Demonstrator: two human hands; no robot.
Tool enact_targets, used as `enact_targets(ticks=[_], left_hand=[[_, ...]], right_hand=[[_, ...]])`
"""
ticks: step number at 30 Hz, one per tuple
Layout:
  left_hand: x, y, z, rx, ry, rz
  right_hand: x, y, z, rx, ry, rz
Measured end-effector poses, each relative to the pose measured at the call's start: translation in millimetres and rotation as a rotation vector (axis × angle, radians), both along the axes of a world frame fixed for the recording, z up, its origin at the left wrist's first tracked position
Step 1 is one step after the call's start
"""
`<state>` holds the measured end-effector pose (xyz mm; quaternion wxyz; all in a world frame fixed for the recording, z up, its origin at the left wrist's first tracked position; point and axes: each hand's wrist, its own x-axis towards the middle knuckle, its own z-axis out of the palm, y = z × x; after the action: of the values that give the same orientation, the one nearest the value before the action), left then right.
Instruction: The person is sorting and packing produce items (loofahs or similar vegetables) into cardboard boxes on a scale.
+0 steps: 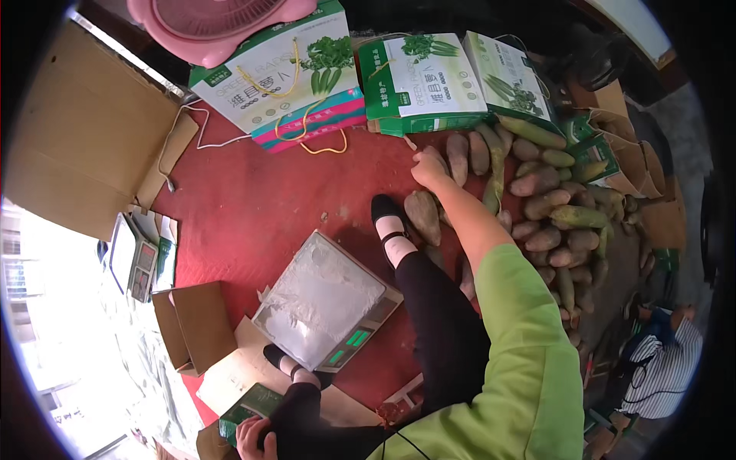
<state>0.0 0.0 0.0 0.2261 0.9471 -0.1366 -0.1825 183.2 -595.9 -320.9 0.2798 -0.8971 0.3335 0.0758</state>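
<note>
While a radish (437, 155) points lengthwise up-left, the right hand (428, 170) bends fingers (418, 158) against it, grip unclear.

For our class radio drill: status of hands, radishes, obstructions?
Right hand at radish pile, grip unclear. Left hand by left leg. Boxes just beyond right hand; nothing seen blocking it.

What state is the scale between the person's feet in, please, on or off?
The scale is on: its display shows lit green digits.
</note>
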Motion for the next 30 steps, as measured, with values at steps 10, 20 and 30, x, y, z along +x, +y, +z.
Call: enact_targets(ticks=[10, 20, 30], left_hand=[[34, -33, 7, 0.092, 0.143, -0.001], [37, -28, -5, 0.118, 0.181, -0.033], [-37, 154, -80, 0.563, 0.143, -0.547]], right_hand=[[61, -34, -58, 0.654, -0.396, -0.479], [74, -39, -71, 1.274, -0.733, -0.912], [83, -26, -64, 1.529, -1.009, -1.061]])
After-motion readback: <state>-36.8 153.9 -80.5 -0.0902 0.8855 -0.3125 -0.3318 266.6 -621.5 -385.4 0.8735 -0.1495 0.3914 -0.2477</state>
